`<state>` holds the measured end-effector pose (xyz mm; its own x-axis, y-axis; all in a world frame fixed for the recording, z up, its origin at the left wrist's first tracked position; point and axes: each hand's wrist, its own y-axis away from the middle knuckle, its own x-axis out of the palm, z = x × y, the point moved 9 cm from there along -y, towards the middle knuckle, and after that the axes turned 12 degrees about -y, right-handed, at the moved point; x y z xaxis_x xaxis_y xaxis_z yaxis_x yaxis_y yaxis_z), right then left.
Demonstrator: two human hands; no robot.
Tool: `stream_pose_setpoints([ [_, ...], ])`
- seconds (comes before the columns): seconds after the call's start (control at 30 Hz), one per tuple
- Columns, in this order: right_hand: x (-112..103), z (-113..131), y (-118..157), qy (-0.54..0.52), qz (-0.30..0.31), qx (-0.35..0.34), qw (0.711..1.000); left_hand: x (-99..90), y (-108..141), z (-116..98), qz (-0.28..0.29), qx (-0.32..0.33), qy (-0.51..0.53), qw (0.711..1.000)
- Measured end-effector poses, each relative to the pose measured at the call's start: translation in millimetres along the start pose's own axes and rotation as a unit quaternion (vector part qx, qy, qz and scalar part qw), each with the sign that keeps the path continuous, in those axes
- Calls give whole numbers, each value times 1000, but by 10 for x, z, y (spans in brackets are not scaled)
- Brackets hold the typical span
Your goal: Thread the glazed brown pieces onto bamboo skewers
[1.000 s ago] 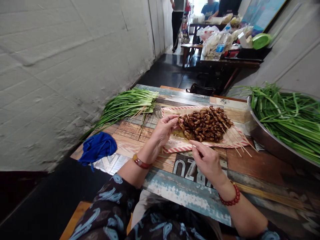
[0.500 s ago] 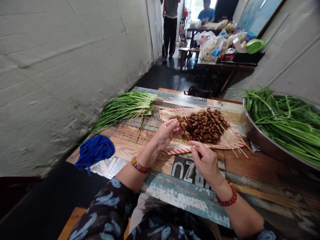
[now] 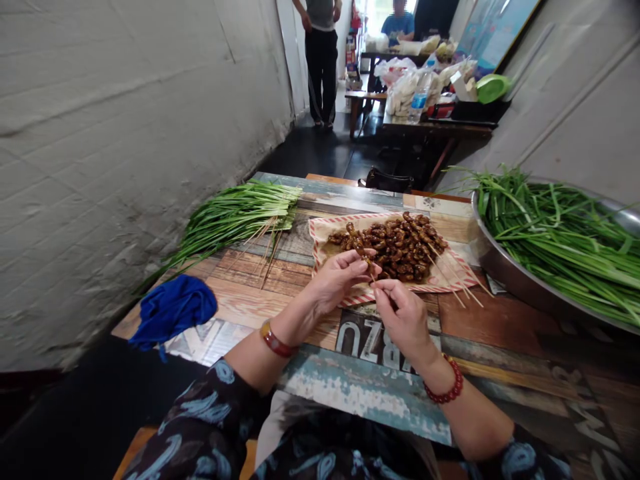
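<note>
Over the near edge of the tray, a thin skewer (image 3: 372,275) carries glossy dark-brown pieces (image 3: 357,244), their kind unclear. My left hand (image 3: 340,277) is closed around the threaded pieces, thumb against fingers. At the skewer's bare lower end, my right hand (image 3: 404,319) pinches it between thumb and forefinger. Both hands' fingertips almost meet. Behind them lies a heap of similar brown pieces (image 3: 400,245) on a tray lined with red-and-white-edged paper (image 3: 457,270). Several loaded skewers (image 3: 455,283) rest on the heap's right side, bare ends toward me.
A bundle of green chives or similar stalks (image 3: 235,213) lies at left with thin sticks (image 3: 270,257) beside it. Closer is a blue cloth (image 3: 175,308). A large metal basin (image 3: 520,287) of long greens stands right. Beyond the patterned table, a person (image 3: 321,67) stands near another, cluttered table (image 3: 435,127).
My hands have come together: the left fingers now close around the threaded pieces near the right fingertips. The view has shifted slightly right, and the standing person's arms are lower.
</note>
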<state>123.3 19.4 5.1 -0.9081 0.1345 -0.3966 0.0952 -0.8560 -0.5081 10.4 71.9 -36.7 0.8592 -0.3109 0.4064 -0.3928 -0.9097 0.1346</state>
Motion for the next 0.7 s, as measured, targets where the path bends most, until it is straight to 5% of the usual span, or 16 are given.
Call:
stream_pose_setpoints([
  [0.7,26,-78,30,-42,20,42,998,69,32,70,-5,-9,25,1000],
])
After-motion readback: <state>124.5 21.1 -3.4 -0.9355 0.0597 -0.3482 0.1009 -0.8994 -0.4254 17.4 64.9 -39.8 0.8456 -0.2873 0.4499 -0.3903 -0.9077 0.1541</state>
